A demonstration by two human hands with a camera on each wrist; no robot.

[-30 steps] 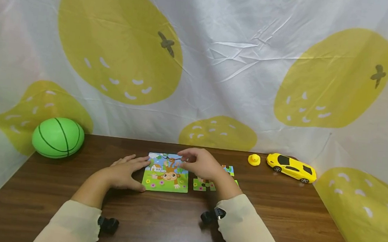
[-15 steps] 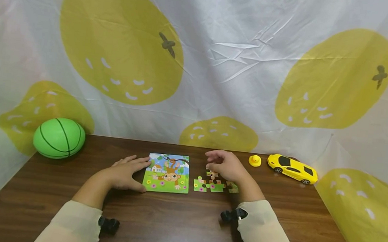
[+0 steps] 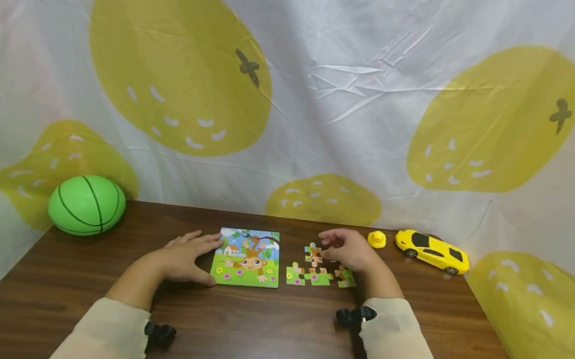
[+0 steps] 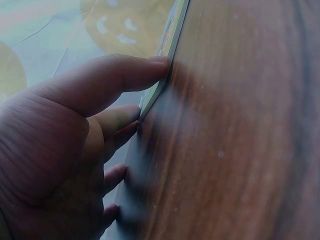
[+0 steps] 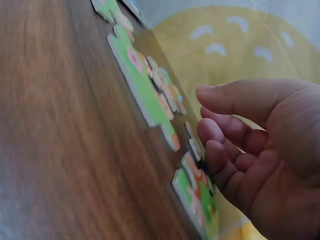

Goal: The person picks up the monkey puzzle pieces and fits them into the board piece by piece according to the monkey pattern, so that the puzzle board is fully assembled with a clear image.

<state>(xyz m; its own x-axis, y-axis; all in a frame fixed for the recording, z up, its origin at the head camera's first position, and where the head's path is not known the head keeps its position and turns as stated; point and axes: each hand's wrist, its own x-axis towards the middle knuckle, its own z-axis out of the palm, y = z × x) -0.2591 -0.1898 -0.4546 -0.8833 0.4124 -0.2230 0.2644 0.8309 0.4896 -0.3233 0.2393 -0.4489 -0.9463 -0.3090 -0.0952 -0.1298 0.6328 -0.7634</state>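
A square puzzle board point(image 3: 246, 258) with a monkey hanging from a branch lies flat on the table. My left hand point(image 3: 180, 258) spreads along its left side, the thumb touching the near left corner and the index finger the left edge. To the right of the board lie loose jigsaw pieces: a flowered green one point(image 3: 296, 274), another green one point(image 3: 320, 278), one with part of a monkey's face point(image 3: 313, 254), and a brown-green one point(image 3: 344, 277). Over the far right pieces hovers my right hand point(image 3: 355, 252), fingers loosely bent, thumb apart from them. It partly hides a piece below.
At the back left sits a green ball point(image 3: 87, 205) with black lines. A yellow rubber duck point(image 3: 377, 239) and a yellow toy car point(image 3: 432, 251) stand at the back right. A curtain point(image 3: 322, 120) printed with yellow fruit rises behind the brown wooden table point(image 3: 245, 334).
My right hand has moved from above the board to the right, over the loose pieces, leaving more of them visible. The left hand has stayed at the board's left edge.
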